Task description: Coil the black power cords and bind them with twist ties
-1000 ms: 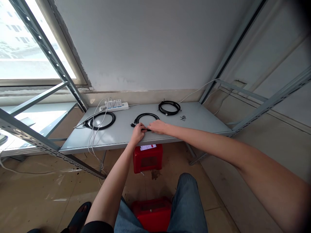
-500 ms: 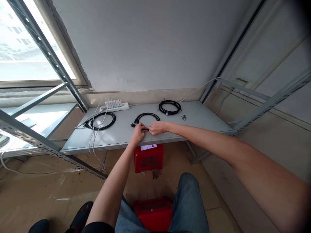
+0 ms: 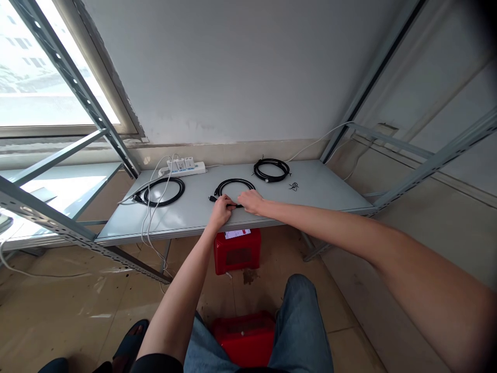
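Observation:
A coil of black cable (image 3: 235,181) lies in the middle of the grey shelf, its plug end showing at the left. My left hand (image 3: 222,210) is closed on the front part of this coil, thumb and fingers pinching the strands. Against the coil's right front side, my right hand (image 3: 251,201) is curled shut around the cable; its fingertips are mostly hidden. Farther back on the right sits a second black cable coil (image 3: 271,170), bound with small ties. Several loose black twist ties (image 3: 294,186) lie in front of it. A third black cable coil (image 3: 164,191) rests at the left.
A white power strip (image 3: 186,168) with plugged-in adapters stands along the wall, its white cords (image 3: 149,217) hanging over the front edge of the shelf (image 3: 132,228). Metal uprights (image 3: 73,77) frame both sides. One red box (image 3: 237,254) is beneath the shelf, another red box (image 3: 244,339) between my knees.
My right hand has shifted slightly right and back along the cable, its knuckles now turned up. My left hand stays at the front of the coil.

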Available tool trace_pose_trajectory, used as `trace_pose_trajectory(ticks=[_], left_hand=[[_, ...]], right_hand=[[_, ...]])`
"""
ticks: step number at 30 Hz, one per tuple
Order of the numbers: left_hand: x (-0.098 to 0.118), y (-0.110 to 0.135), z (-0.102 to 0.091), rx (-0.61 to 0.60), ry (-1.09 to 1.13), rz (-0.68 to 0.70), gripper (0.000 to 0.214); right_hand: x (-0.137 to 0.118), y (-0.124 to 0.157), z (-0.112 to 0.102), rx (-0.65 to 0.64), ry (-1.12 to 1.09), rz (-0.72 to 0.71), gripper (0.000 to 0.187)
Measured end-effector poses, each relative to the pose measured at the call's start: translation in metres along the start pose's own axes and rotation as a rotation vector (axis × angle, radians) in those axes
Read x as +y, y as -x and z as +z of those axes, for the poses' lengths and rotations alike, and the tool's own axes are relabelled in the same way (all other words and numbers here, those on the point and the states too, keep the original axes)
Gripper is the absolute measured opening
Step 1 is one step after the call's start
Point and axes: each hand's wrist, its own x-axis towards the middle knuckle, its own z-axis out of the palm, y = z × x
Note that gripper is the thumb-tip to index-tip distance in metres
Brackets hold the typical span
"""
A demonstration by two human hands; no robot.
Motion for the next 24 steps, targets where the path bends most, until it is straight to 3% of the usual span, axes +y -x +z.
trace_pose_trajectory(ticks=[3,9,11,13,15,20,24], left_hand=[[0.002,0.001,-0.001,-0.005,0.005,-0.007,0.024],[0.001,0.001,-0.001,-0.007,0.01,-0.007,0.026],[-0.001,0.001,0.0,-0.008,0.014,-0.005,0.026],[-0.001,0.001,0.0,-0.006,0.019,-0.002,0.026],[-0.001,0.001,0.0,-0.004,0.023,0.0,0.026],[0.001,0.001,-0.001,-0.004,0.03,0.006,0.027],[-0.001,0.001,0.0,-0.001,0.028,0.015,0.025]], right_hand=[[-0.001,-0.001,-0.005,0.002,-0.136,0.261,0.019],[0.002,-0.011,-0.012,-0.202,-0.787,0.678,0.004],[0.002,-0.011,-0.011,-0.19,-0.854,0.731,0.007],[0.004,-0.008,-0.01,-0.181,-0.796,0.634,0.012],[0.007,-0.002,-0.009,-0.177,-0.657,0.443,0.015],[0.022,0.012,-0.013,-0.024,-0.06,0.011,0.017],[0.031,0.021,-0.014,-0.005,0.263,-0.335,0.035]])
